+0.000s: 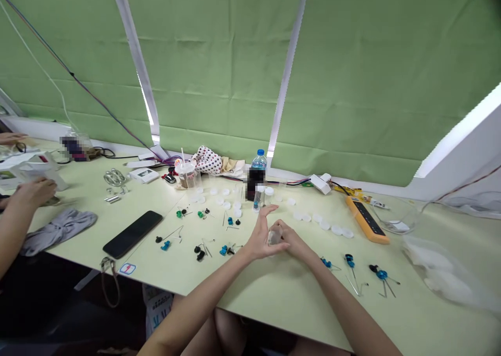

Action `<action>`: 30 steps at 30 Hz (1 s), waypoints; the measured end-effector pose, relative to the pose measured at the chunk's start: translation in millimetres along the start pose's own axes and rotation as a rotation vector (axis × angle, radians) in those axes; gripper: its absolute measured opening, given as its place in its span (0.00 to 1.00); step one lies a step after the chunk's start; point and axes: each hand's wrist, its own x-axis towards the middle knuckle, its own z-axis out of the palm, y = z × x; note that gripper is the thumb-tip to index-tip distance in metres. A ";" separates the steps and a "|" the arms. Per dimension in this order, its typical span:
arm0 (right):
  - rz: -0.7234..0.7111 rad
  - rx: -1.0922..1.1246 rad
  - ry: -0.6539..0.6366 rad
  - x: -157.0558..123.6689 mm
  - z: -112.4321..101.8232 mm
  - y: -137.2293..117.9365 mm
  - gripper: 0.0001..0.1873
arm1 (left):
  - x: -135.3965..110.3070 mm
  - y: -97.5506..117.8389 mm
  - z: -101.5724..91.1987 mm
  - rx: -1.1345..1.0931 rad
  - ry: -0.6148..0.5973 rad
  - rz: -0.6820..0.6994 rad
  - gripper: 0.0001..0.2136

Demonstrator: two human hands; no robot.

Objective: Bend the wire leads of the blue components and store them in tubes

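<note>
Over the middle of the table, my right hand (293, 238) grips a small clear plastic container (274, 235). My left hand (258, 239) is beside it with thumb and fingers spread apart; whether its palm touches the container I cannot tell. Blue and black small parts with hex keys (226, 250) lie to the left of my hands. More blue parts (349, 261) with thin metal keys lie on the right. Round white lids (324, 225) form a row behind my right hand. Just beyond my left fingers stands a clear tube-like container (256, 202) with something blue inside.
A black phone (133, 234) and grey cloth (60, 230) lie on the left, near another person's hand (35, 191). Toward the back are a drink cup (187, 176) and a blue-capped bottle (259, 160). An orange power strip (367, 220) and plastic bag (438, 272) lie right.
</note>
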 end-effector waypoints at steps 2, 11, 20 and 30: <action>0.010 0.047 0.053 -0.8 -2.4 2.0 0.05 | -11.2 -10.3 12.3 -0.004 -0.015 -0.142 0.33; 0.024 0.575 0.283 -10.7 -37.7 -25.6 0.20 | -33.2 -14.4 27.6 -0.183 0.020 -0.477 0.14; 0.021 0.506 0.223 -17.8 -44.3 -36.3 0.22 | -43.1 -20.3 36.2 -0.036 -0.087 -0.528 0.23; 0.052 0.487 0.216 -11.8 -42.0 -18.6 0.21 | -37.0 -26.6 33.0 -0.069 -0.013 -0.643 0.21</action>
